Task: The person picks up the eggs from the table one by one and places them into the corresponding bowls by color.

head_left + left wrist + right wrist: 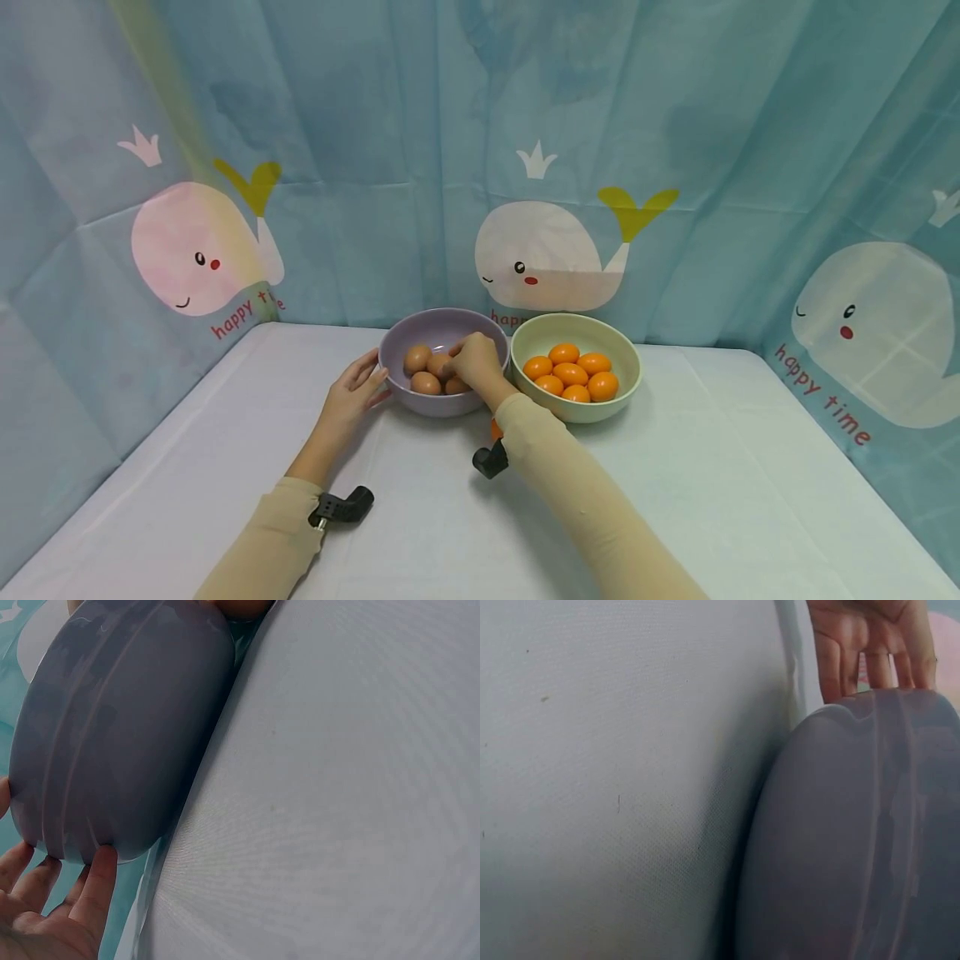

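Observation:
A purple bowl [438, 406] with several brown eggs [425, 383] in it stands at the back of the table. My left hand [352, 385] rests against its left side, thumb near the rim and extended fingers [97, 889] touching the outer wall. Inside this bowl, my right hand [477, 364] pinches a brown egg [439, 365] with bent fingers; its fingertips are partly hidden. The right wrist view shows the bowl's outer wall and the left hand, not the right hand.
A pale green bowl [633, 379] holding several glossy orange egg-shaped things [570, 375] stands right beside the purple one. Another orange thing [496, 430] lies on the white-covered table [735, 467], mostly hidden by the right sleeve. A blue whale-print curtain [375, 250] hangs behind.

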